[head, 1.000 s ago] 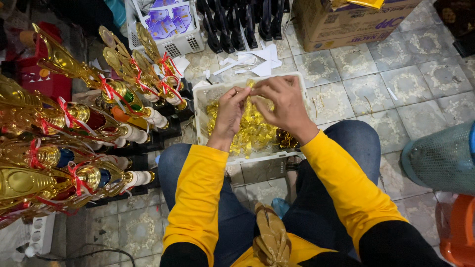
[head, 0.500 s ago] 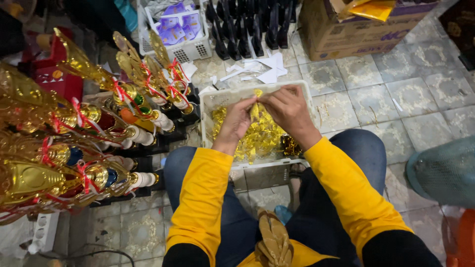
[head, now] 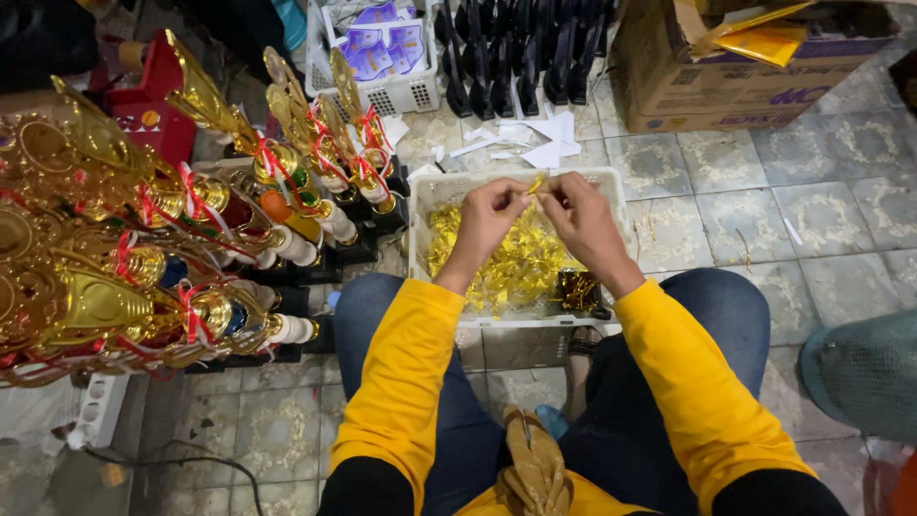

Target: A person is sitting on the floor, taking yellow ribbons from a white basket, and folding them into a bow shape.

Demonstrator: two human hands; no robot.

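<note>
Left hand [head: 485,212] and right hand [head: 580,215]: fingers pinching closed together on one small, glossy gold piece [head: 536,183]. Directly beneath the fingers, a white perforated plastic basket [head: 611,196] is holding a crinkled heap of shiny gold pieces [head: 511,263]. Left of the fingers, gold cup trophies [head: 191,220] with red ribbons are lying massed. Beyond the fingers, white paper scraps [head: 530,143] are littering patterned floor tiles [head: 707,201]; black moulded bases [head: 521,48] and a cardboard box [head: 726,67] are standing farthest.

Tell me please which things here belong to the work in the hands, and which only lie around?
In use: left hand and right hand pinching a small gold piece; white basket of gold pieces below them.

Lying about: gold trophies, black bases, cardboard box, paper scraps.
</note>
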